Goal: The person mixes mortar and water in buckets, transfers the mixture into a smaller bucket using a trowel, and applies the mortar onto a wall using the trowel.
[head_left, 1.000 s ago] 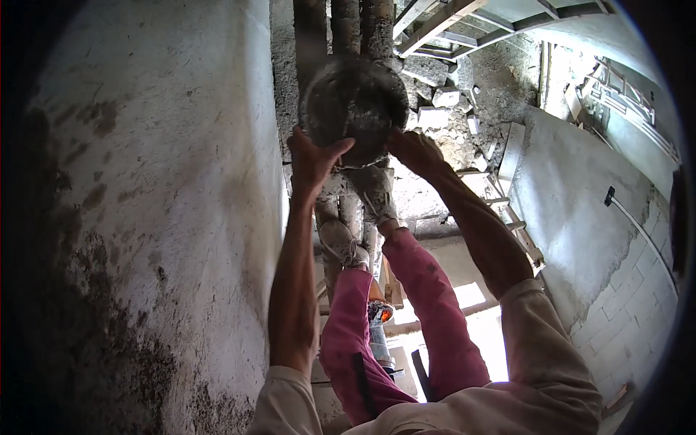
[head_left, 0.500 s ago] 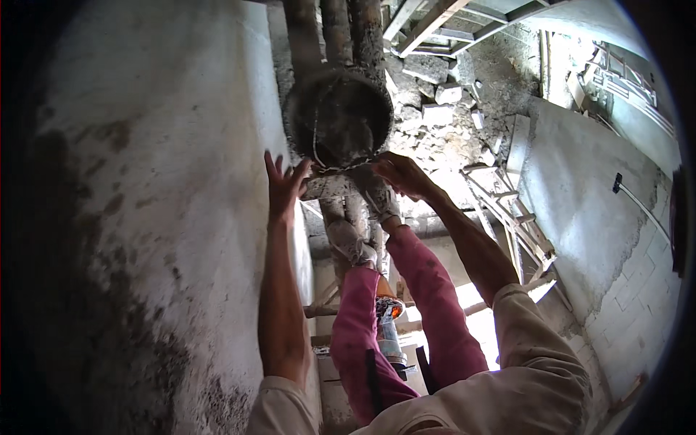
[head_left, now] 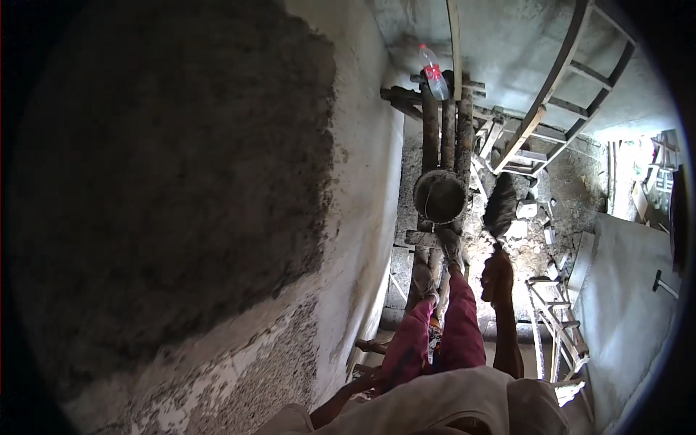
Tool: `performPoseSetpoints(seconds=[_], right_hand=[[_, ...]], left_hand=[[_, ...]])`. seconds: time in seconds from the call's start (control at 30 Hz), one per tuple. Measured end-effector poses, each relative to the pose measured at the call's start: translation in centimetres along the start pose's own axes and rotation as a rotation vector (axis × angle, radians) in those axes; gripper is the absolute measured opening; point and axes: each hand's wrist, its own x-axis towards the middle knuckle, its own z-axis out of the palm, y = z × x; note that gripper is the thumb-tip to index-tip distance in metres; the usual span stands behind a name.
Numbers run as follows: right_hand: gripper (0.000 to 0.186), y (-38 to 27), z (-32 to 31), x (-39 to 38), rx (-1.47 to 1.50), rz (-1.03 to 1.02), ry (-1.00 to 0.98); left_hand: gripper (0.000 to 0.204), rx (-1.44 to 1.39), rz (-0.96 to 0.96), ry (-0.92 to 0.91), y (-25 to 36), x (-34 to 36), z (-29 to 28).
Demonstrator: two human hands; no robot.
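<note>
My right hand [head_left: 497, 277] is closed around the grip of a trowel [head_left: 500, 206], whose dark, broad blade points away from me. Left of the blade, a round dark bucket [head_left: 440, 196] with a thin wire handle rests on the scaffold poles [head_left: 431, 130]; neither hand touches it. What lies inside the bucket is too dark to make out. My left hand [head_left: 368, 380] is low beside my left leg, and its fingers are hidden in shade. Both my feet stand on the poles just short of the bucket.
A large dark wet patch [head_left: 181, 159] covers much of the left wall [head_left: 362, 145]. A plastic bottle [head_left: 433, 72] lies on the poles' far end. Wooden ladder frames [head_left: 558, 109] lean at the far right. Rubble [head_left: 528, 210] and a wooden trestle [head_left: 554, 319] are below on the right.
Both hands have left the bucket's wire handle, and the bucket sits on the poles. My right hand has a trowel in it; my left has dropped beside my leg. The view has swung left.
</note>
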Motion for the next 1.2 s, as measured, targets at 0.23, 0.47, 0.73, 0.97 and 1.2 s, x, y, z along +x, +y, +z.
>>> performPoseSetpoints(seconds=[0.23,0.47,0.73,0.97,1.2], right_hand=[[0.033,-17.7,12.3,-10.8,0.009,-0.895,0.335],[0.029,-14.0,30.5,-10.6,-0.109,-1.09,0.193],[0.033,-6.1,51.8,-42.1,-0.081,-0.633,-1.161],[0.029,-0.1,38.2,-22.1,-0.876,-0.523,-0.991],[0.037,-1.9,35.6,-5.4,-0.446,-0.12,-0.541]], left_hand=[[0.093,-0.322,0.146,0.238,-0.2,-11.2,-2.5],[0.092,-0.482,0.22,0.234,-2.3,-13.5,-2.2],[0.09,-0.587,0.359,0.118,-0.1,-15.9,1.6],[0.088,-0.731,0.406,0.128,0.2,-17.9,4.1],[0.087,-0.842,0.278,0.279,-1.5,-21.4,5.3]])
